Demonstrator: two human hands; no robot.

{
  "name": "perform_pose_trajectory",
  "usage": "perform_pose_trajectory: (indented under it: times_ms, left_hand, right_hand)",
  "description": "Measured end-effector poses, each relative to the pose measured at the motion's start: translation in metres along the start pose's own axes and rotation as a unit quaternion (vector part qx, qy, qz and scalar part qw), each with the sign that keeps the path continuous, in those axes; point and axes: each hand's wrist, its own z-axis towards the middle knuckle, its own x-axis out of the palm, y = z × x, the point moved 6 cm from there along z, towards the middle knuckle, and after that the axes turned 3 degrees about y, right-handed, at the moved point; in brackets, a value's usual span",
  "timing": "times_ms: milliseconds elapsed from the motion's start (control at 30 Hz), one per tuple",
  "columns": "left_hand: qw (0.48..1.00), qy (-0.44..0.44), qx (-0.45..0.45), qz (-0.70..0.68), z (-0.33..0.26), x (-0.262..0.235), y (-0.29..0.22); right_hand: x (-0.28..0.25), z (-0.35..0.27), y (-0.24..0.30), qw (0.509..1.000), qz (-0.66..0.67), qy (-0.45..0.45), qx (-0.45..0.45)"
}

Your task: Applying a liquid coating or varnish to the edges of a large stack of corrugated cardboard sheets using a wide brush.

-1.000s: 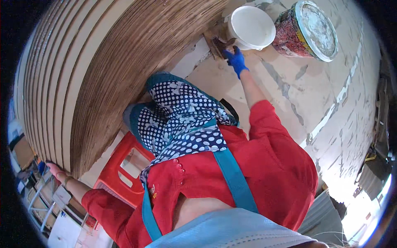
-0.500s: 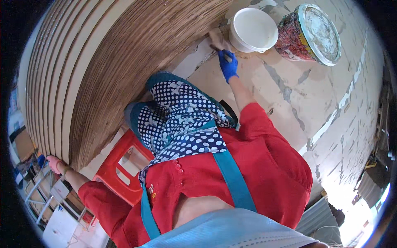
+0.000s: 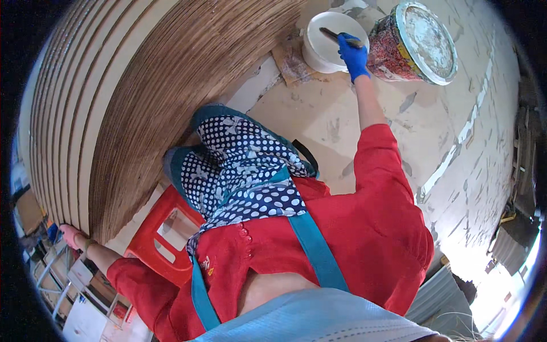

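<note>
My right hand [image 3: 354, 58], in a blue glove, is closed around a brush [image 3: 331, 35]. The dark end of the brush is over the mouth of a white bucket [image 3: 321, 61]; whether it touches the inside wall I cannot tell. Whitish content or a white inner wall shows in the bucket. At the far left, my left hand [image 3: 70, 235] in a pink glove rests against the lower corner of a tall stack of thin brown-edged boards [image 3: 165, 97]. Its fingers look extended along the edge, small and partly hidden.
A colourful tub [image 3: 393, 54] with a whitish crusted lid stands right of the bucket. A stained brown patch [image 3: 292, 61] lies beside the bucket on the pale, streaked surface. The red plastic stool [image 3: 149, 235] is by my legs. Metal frames [image 3: 54, 279] stand at the lower left.
My right hand has moved right and up with the brush, from the foot of the board stack to above the white bucket. My left hand stays at the stack's corner.
</note>
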Motion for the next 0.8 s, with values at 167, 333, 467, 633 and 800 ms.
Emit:
perform_pose_trajectory:
  times_ms: [167,333,467,633,800]
  left_hand:
    - [1.000,0.001,-0.006,0.002,-0.006,0.001,-0.001]
    - [1.000,0.007,-0.014,0.016,0.003,0.001,0.004]
    - [1.000,-0.005,-0.009,0.019,0.013,0.009,0.001]
    - [1.000,-0.008,-0.015,0.013,0.014,0.010,0.012]
    - [1.000,-0.003,-0.018,-0.005,0.017,0.008,0.013]
  right_hand:
    - [0.018,0.025,-0.035,0.980,-0.148,0.034,-0.128]
    - [0.034,0.021,-0.039,0.943,-0.280,0.138,-0.115]
    - [0.013,0.035,-0.074,0.984,-0.116,0.102,0.088]
    - [-0.005,0.027,-0.062,0.922,0.326,0.087,0.191]
    - [-0.018,0.006,-0.037,0.756,0.589,0.183,0.220]
